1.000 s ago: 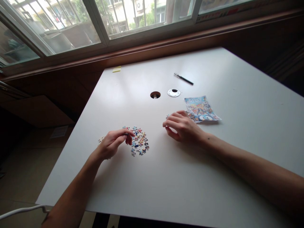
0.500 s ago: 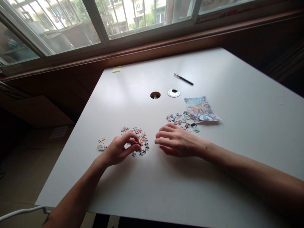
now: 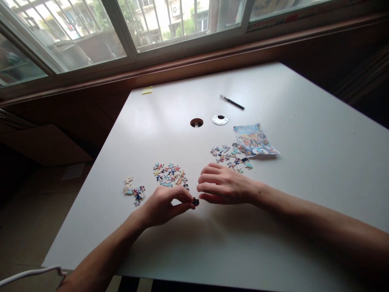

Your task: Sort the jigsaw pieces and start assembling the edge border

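Note:
Between the thumb and forefinger of my left hand (image 3: 167, 205) is a dark jigsaw puzzle piece (image 3: 196, 201), held low over the white table. My right hand (image 3: 225, 184) rests on the table just right of that piece, palm down, its fingers slightly bent and apart, with nothing visible in it. Beyond my left hand lies a loose pile of colourful puzzle pieces (image 3: 170, 173). To its left is a smaller cluster of pieces (image 3: 135, 191), some with their pale backs up. Another group of pieces (image 3: 223, 153) spreads beyond my right hand, partly hidden by it.
A creased picture sheet (image 3: 255, 140) lies at the right beside the pieces. Farther back are a black pen (image 3: 232, 102), a round metal cover (image 3: 220, 119) and a cable hole (image 3: 196, 123) in the white table (image 3: 170, 134). A yellow sticker (image 3: 147, 90) marks the far left corner.
My left hand has moved right and nearer me, from the middle pile toward my right hand, with a dark puzzle piece now visible in its pinch. My right hand has hardly moved.

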Demonstrator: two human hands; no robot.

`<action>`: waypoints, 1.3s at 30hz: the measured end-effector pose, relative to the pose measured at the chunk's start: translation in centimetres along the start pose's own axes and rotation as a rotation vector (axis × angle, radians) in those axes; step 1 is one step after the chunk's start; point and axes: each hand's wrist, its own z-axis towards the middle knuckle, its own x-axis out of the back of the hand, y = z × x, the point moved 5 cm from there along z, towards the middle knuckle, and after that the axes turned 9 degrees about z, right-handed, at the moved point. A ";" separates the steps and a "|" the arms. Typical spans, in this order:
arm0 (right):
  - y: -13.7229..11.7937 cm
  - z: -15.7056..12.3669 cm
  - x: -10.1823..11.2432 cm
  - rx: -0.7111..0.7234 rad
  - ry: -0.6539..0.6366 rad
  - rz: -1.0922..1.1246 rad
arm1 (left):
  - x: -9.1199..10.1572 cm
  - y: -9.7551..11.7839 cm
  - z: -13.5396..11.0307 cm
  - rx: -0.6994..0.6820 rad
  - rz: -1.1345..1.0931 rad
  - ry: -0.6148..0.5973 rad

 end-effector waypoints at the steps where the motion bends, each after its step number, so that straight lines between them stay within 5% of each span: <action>1: 0.0 0.0 0.0 0.000 0.005 0.004 | 0.0 0.0 0.0 -0.003 0.015 0.022; 7: -0.2 -0.1 -0.3 0.050 0.019 0.040 | 0.0 0.0 0.1 -0.045 0.162 0.167; 22: -0.3 -0.3 0.1 0.086 0.083 -0.003 | 0.0 0.5 0.4 -0.141 0.222 0.162; 31: 6.1 -3.1 3.1 -0.251 0.359 -0.067 | 5.5 -1.7 -0.6 -0.086 0.421 0.469; 39: 8.5 -4.7 2.5 -0.397 0.250 -0.089 | 6.8 -3.7 -1.4 -0.010 0.459 0.528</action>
